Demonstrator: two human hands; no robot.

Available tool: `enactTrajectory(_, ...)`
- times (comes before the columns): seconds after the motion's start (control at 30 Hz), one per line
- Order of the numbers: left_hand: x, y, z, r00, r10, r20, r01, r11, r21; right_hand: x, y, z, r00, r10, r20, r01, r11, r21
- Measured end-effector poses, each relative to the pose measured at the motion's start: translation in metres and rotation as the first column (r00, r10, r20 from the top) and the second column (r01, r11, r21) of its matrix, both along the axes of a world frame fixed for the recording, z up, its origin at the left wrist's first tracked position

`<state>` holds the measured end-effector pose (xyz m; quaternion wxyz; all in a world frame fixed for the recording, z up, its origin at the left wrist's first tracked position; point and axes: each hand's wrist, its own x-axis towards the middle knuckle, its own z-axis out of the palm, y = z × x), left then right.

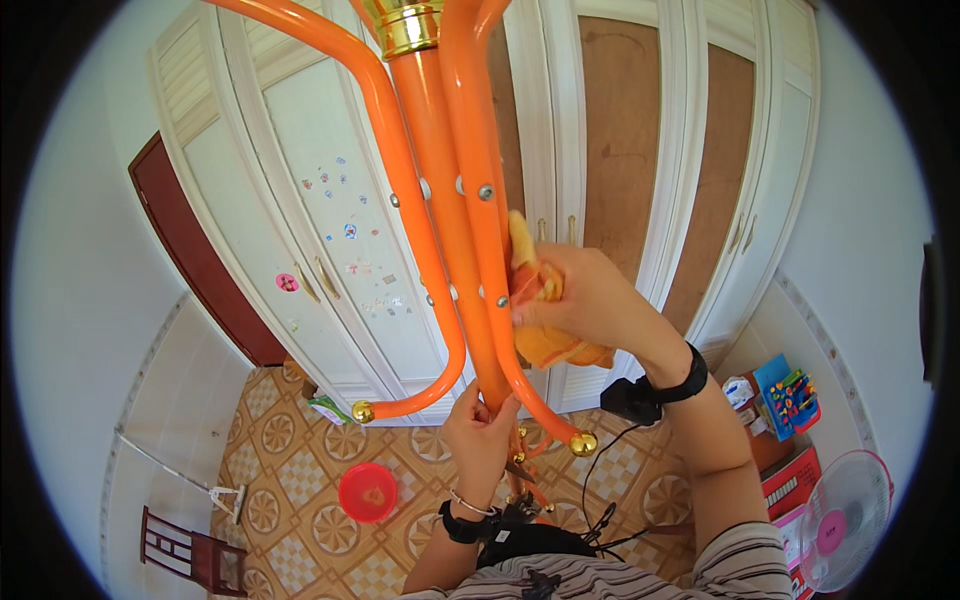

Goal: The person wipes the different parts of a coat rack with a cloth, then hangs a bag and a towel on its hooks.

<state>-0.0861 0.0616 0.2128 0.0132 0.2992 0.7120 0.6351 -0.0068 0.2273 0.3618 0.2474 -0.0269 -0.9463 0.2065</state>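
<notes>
An orange metal coat rack (pixel 459 225) stands upright before me, its curved tubes bolted around a central pole and tipped with gold balls. My left hand (pixel 484 431) grips the central pole low down, just under the lower bend of the tubes. A yellow and orange cloth (pixel 555 346) is bunched in my right hand (pixel 581 296), which presses it against the right side of the tubes. The fingertips of that hand are partly hidden behind the cloth and the tube. A gold collar (pixel 409 28) circles the pole near the top of the view.
White wardrobe doors (pixel 315 142) rise behind the rack. On the tiled floor (pixel 300 532) stands a red plastic basin (pixel 367 493). A mop (pixel 225 495) and a dark wooden chair (pixel 199 559) are at the left, a fan (pixel 844 525) at the right. Black cables (pixel 592 517) hang near me.
</notes>
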Motion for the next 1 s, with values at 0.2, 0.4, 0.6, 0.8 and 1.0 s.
enactTrajectory(0.2, -0.004, 0.002, -0.001, 1.0, -0.02, -0.014, 0.02, 1.0, 0.002, 0.008, -0.006, -0.021, 0.967, -0.146, -0.209, 0.248, 0.725, 0.642)
enactTrajectory(0.4, -0.005, -0.002, 0.0, 0.999, -0.042, -0.025, 0.042, 0.999, 0.0, 0.024, 0.034, 0.03, 0.998, -0.063, -0.029, 0.066, 0.723, 0.687)
enactTrajectory(0.6, -0.004, -0.001, 0.003, 0.996, -0.084, -0.002, 0.084, 0.996, -0.007, 0.032, 0.061, 0.041, 0.955, -0.178, -0.238, 0.076, 0.921, -0.383)
enactTrajectory(0.8, -0.007, -0.002, -0.002, 0.997, -0.076, -0.01, 0.077, 0.997, 0.014, -0.001, 0.051, -0.07, 0.957, -0.232, -0.173, 0.155, 0.915, -0.372)
enactTrajectory(1.0, -0.009, -0.003, 0.002, 0.997, -0.071, -0.017, 0.071, 0.997, -0.016, 0.003, 0.034, -0.04, 0.906, -0.395, -0.152, 0.354, 0.904, -0.24)
